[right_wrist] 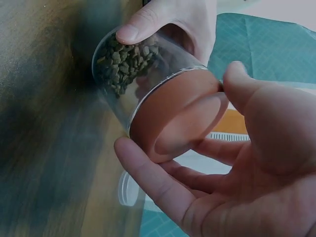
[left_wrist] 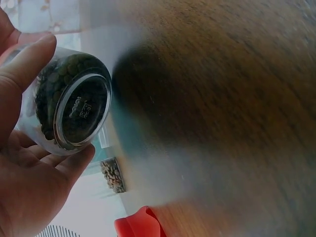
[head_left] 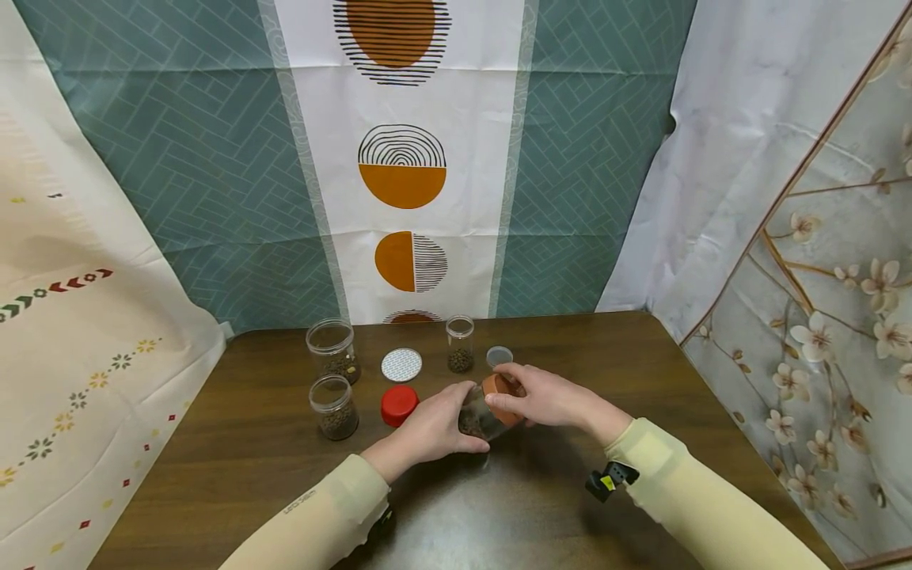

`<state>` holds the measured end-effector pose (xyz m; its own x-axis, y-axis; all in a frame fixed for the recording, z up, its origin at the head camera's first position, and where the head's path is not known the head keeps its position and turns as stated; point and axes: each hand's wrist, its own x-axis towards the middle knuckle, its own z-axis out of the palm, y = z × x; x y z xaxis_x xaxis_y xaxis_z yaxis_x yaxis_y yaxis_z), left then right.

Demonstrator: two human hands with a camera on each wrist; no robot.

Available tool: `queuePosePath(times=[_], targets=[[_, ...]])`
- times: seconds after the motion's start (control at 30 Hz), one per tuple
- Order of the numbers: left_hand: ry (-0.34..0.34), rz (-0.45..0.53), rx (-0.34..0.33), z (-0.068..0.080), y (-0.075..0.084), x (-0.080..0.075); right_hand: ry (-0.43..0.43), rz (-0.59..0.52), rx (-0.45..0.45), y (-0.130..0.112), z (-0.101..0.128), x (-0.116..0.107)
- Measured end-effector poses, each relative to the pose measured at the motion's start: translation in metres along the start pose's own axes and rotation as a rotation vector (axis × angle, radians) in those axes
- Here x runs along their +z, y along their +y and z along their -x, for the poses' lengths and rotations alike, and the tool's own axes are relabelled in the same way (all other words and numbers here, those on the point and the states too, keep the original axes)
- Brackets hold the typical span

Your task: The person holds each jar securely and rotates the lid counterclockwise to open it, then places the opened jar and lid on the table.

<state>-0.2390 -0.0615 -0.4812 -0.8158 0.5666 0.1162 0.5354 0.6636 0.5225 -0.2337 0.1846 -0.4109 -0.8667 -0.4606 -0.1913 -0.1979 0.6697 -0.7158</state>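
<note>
Head view, left hand: the left hand [head_left: 432, 430] has its fingers curled round the glass body of a small jar [head_left: 479, 418], which lies tilted between both hands, just above the wooden table [head_left: 242, 443].
Head view, right hand: the right hand [head_left: 545, 398] meets the jar from the other side, fingers bent over its orange-brown lid [head_left: 499, 396], thumb on the near side of it.
Head view, beyond the fingertips: a red lid [head_left: 399, 404] lies just left of the left hand; past it a white patterned lid [head_left: 401, 364], two open jars at the far left [head_left: 332, 350] [head_left: 333, 407], and a slim open jar [head_left: 459, 343] with a small grey cap [head_left: 499, 355] just beyond the right hand's fingers.

Left wrist view, fingers: the left hand [left_wrist: 24, 192] cradles the jar [left_wrist: 66, 101], thumb [left_wrist: 24, 61] laid along the upper side, fingers [left_wrist: 74, 163] curved under it (a medium-wide wrap, set by the glass).
Left wrist view, jar: its clear base faces the camera, dark green-brown pellets heaped inside.
Left wrist view, below the fingers: an edge of the red lid [left_wrist: 138, 224]; the table [left_wrist: 222, 98] is blurred.

Right wrist view, fingers: the right hand [right_wrist: 242, 168] is spread fairly wide about the lid [right_wrist: 177, 116], forefinger [right_wrist: 153, 182] against the lower rim, thumb [right_wrist: 256, 108] at its right edge (palm not touching).
Right wrist view, opposite side: the left hand [right_wrist: 173, 19] grips the jar [right_wrist: 128, 64] from above, its thumb pressed on the glass over the pellets.
</note>
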Motion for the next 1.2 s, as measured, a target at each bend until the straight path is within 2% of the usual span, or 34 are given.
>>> queuePosePath(times=[0.4, 0.73, 1.2], targets=[[-0.006, -0.007, -0.007, 0.0004, 0.0019, -0.0005, 0.018, 0.129, -0.111, 0.0042, 0.0002, -0.0049], [0.003, -0.019, 0.009, -0.0004, 0.0008, 0.0005, 0.027, 0.109, -0.166, 0.0037, 0.0019, -0.0052], [-0.005, -0.004, -0.007, -0.0002, 0.0013, -0.0001, 0.050, 0.083, -0.220, 0.0084, 0.0053, -0.0028]])
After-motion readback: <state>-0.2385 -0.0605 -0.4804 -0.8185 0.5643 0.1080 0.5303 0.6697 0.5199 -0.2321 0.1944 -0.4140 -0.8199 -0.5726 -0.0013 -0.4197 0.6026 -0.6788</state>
